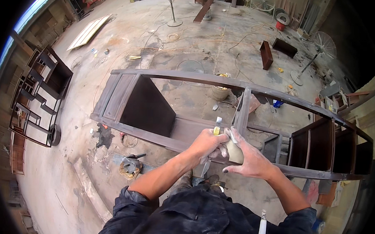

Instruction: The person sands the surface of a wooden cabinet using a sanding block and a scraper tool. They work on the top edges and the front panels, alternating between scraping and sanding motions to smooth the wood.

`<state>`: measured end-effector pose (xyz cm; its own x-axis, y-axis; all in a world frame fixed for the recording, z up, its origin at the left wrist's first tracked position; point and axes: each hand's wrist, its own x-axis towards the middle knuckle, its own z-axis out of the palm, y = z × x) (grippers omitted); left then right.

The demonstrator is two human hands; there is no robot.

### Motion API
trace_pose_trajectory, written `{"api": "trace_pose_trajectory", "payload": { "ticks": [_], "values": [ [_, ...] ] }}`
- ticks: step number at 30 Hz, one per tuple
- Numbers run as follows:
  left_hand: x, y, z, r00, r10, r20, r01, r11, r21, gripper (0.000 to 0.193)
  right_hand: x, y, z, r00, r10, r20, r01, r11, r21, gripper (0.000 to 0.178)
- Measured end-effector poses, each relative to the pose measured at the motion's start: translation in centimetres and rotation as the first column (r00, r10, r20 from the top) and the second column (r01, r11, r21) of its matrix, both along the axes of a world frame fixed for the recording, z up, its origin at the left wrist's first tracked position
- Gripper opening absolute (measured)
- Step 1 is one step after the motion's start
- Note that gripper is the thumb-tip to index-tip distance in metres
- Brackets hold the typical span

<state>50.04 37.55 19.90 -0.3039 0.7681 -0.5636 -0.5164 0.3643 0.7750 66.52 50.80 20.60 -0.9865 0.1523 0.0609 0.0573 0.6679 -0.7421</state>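
Both my hands meet above the near rail of a long dark wooden cabinet frame (pixel 177 77) lying across in front of me. My left hand (pixel 209 145) is closed around a scraper (pixel 216 131) with a yellow part and a metal end at the top; a thin metal blade (pixel 206 167) sticks out below the fist. Whether these are one tool or two I cannot tell. My right hand (pixel 258 160) cups a smooth cream-coloured lump of putty (pixel 235 153), its fingers dusted white. The fingertips of both hands touch or nearly touch.
A bucket (pixel 220 93) stands behind the frame, and a bag-lined container (pixel 130 167) sits on the floor near me. Dark furniture frames (pixel 43 95) stand at left. Two drawers (pixel 266 55), a pedestal fan (pixel 322 48) and loose cables lie or stand beyond. A cigarette (pixel 262 229) juts in below.
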Motion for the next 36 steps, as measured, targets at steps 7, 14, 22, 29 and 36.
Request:
{"api": "trace_pose_trajectory", "payload": {
  "ticks": [7,14,22,29,36],
  "values": [
    [-7.5,-2.3,-5.6,0.231,-0.265,-0.936,0.041,0.964,-0.263,0.021,-2.1,8.0,-5.8,0.959,-0.113,-0.261,0.179,0.953,0.245,0.074],
    [-14.5,-10.6,-12.4,-0.152,-0.158,-0.976,-0.024,0.987,-0.156,0.018,-0.9,18.3,-9.7,0.896,-0.16,-0.414,0.333,0.859,0.389,0.067],
    [-14.2,-9.8,-12.1,-0.097,-0.092,-0.991,-0.057,0.995,-0.087,0.008,-6.8,18.5,-13.1,0.895,-0.217,-0.39,0.376,0.838,0.395,0.073],
    [-14.2,-10.2,-11.7,-0.053,-0.105,-0.993,-0.073,0.992,-0.101,0.009,-7.3,17.1,-12.0,0.866,-0.251,-0.433,0.425,0.824,0.374,0.079],
    [-14.6,-9.7,-11.5,-0.043,-0.126,-0.991,-0.049,0.991,-0.124,0.01,-5.5,17.4,-11.5,0.834,-0.486,-0.26,0.549,0.774,0.315,0.078]
  ]
}}
